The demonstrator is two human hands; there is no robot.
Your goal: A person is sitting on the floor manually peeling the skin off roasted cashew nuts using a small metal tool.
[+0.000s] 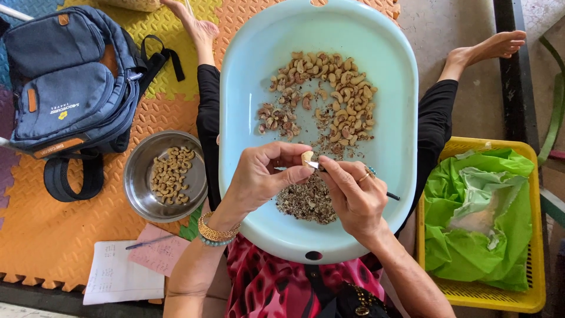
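A single pale cashew nut (306, 156) sits pinched between the thumb and fingertips of the left hand (262, 176), held just above the near half of a large light-blue oval basin (388, 70). The right hand (353, 197), wearing a ring, has its grip closed around a thin dark-handled tool (353, 179) whose tip touches the nut.

Directly under both hands, inside the basin, lies a heap of brown peeled skins (307, 201). Farther away in the basin is a spread of cashews (323, 94), some pale, some still brown-skinned. The basin rests on the seated person's lap, with bare feet showing beyond it.

To the left, on an orange and yellow foam mat (47, 235), a round steel bowl (136, 176) holds pale peeled cashews (170, 174). Near it lie sheets of paper (120, 277) with a pen, and a blue backpack (70, 82) farther off. To the right, a yellow basket (524, 300) holds a crumpled green plastic bag (477, 218).
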